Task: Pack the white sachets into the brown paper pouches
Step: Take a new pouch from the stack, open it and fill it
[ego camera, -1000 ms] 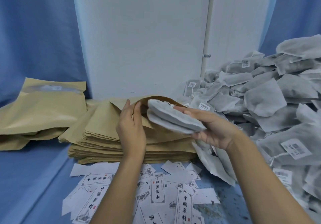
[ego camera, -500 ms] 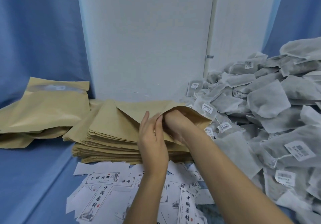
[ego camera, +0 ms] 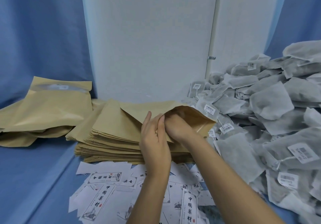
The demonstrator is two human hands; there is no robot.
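Step in hand: loading of one pouch, insertion stage.

Right hand [ego camera: 177, 128] is sunk past the knuckles into the mouth of the top brown paper pouch [ego camera: 199, 119]. Its fingers are hidden by the paper, so I cannot tell whether they grasp anything or are released. No sachet is visible in the opening.

Left hand [ego camera: 154, 142] is just beside the right, touching it. Fingers are nearly straight and pinch the near lip of the pouch, keeping the mouth gaping.

The pouch lies on the stack of pouches [ego camera: 111, 137], which sits directly ahead of and under both hands and spreads out to the left.

White sachets [ego camera: 271, 105]: large loose heap to the right of the right hand, its nearest pieces touching the pouch's far corner. Many carry barcode tags.

Further left of the left hand: filled pouches [ego camera: 45, 112], lying down and bulging.

Under both forearms: printed labels [ego camera: 102, 194], scattered on the blue cloth [ego camera: 34, 180].

Next move, as I judge it: let go deep inside and draw the right hand out without dragging the contents back, left hand keeping the lip raised. Then reach right to the heap.
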